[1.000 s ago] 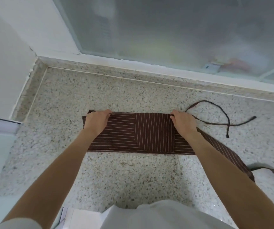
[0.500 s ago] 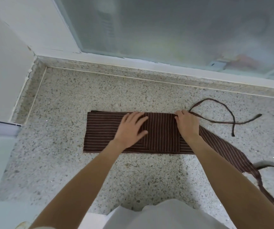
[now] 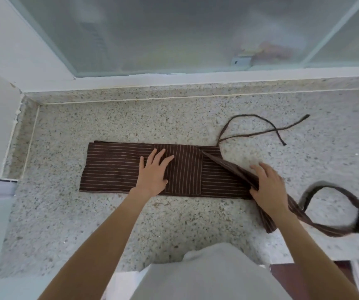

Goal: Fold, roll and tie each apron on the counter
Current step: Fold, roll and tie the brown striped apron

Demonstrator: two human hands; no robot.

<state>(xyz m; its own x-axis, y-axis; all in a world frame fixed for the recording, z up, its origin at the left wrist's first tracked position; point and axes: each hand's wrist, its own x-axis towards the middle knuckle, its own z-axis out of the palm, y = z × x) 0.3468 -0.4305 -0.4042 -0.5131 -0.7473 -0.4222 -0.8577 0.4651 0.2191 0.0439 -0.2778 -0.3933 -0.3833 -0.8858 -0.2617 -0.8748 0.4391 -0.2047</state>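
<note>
Speckled stone counter [image 3: 109, 118], frosted window [image 3: 174, 29]

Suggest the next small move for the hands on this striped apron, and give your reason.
Probably the right hand should lay the raised flap flat, since the left hand already presses the folded apron on the counter.

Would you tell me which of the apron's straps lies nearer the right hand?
The wide looped strap by the counter's front edge; it trails from beside the right hand. The thin strap lies farther back, toward the window.
</note>
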